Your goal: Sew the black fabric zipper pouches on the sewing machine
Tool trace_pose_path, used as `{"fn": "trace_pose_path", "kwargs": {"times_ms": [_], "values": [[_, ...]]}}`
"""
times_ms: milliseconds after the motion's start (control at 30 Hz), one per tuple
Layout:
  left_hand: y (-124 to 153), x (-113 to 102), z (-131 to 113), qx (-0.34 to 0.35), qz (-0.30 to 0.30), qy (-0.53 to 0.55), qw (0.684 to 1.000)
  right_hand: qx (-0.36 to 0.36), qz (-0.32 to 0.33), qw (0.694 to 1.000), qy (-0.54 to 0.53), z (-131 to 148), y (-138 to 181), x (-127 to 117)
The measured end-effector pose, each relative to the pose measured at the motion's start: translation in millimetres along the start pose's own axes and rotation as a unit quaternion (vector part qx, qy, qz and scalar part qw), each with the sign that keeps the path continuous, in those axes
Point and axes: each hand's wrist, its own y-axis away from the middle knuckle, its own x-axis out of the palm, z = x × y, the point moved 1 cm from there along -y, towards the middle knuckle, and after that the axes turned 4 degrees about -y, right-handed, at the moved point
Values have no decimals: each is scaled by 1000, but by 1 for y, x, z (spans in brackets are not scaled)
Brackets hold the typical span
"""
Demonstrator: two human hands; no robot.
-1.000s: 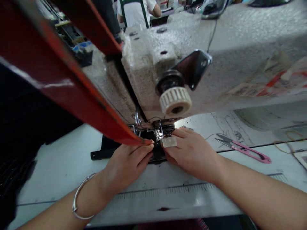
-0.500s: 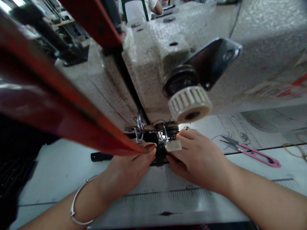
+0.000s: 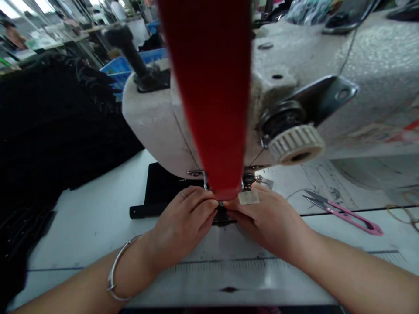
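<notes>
A piece of black fabric (image 3: 163, 185) lies on the white sewing table, its far part running under the head of a sewing machine (image 3: 153, 113). A narrow black strip (image 3: 147, 211) along its near edge runs toward my fingers. My left hand (image 3: 186, 220), with a bracelet (image 3: 113, 274) at the wrist, pinches the fabric edge just left of the needle area. On the other side, my right hand (image 3: 268, 213) has its fingers closed at the same edge, close to a small ribbed knob (image 3: 248, 197). The needle and presser foot are hidden behind a red bar (image 3: 216, 100).
Pink-handled thread snips (image 3: 347, 213) lie right of my right hand. A large pile of black fabric (image 3: 59, 126) fills the left side. Ruler markings (image 3: 255, 264) cross the near table. Behind the machine are a blue crate (image 3: 119, 65) and people at other tables.
The view has shifted, so the red bar now crosses the middle and more of the black fabric shows at left. Both hands stay at the fabric edge, with my left fingers nearer the right ones.
</notes>
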Motion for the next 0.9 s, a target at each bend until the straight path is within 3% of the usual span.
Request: {"fn": "trace_pose_path", "kwargs": {"times_ms": [133,533,900], "values": [[-1,0,-2,11,0,-8,1000,-35,-6,999,35,3,-1,-1],[-4,0,-1,32,-25,-28,999,12,14,999,33,2,0,0],[3,1,4,-33,-8,39,999,2,3,1000,25,4,4,0]]}}
